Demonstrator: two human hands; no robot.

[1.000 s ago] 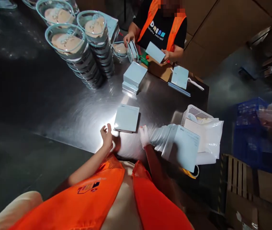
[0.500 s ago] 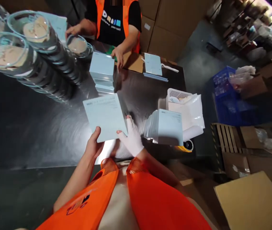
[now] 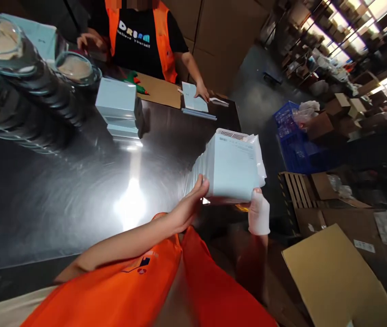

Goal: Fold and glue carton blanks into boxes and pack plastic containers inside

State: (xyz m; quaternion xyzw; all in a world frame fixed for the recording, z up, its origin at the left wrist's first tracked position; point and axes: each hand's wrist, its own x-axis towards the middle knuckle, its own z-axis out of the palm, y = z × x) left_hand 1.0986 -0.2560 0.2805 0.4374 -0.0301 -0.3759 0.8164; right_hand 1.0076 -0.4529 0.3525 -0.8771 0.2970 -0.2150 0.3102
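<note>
A light blue box [image 3: 235, 169] with small printed text on its top face is gripped at its near side, over a tall stack of similar boxes [image 3: 196, 170]. My left hand [image 3: 191, 200], bare, holds its near left edge, thumb up along the side. At the near right corner is my right hand [image 3: 259, 212], in a white fingerless glove, with its thumb on the edge and the other fingers hidden. Whether the held box rests fully on the stack, I cannot tell.
Another stack of light blue boxes [image 3: 116, 97] stands across the dark table [image 3: 108, 181]. Stacked clear tubs [image 3: 26, 68] fill the far left. A co-worker's hand [image 3: 202, 91] touches a light blue piece [image 3: 190, 97]. Behind the held box sits a white basket [image 3: 229, 133].
Both my hands and the box have moved right, from mid-table to the right-hand stack. The view has turned right. The co-worker's hand has left the far stack for the flat light blue piece.
</note>
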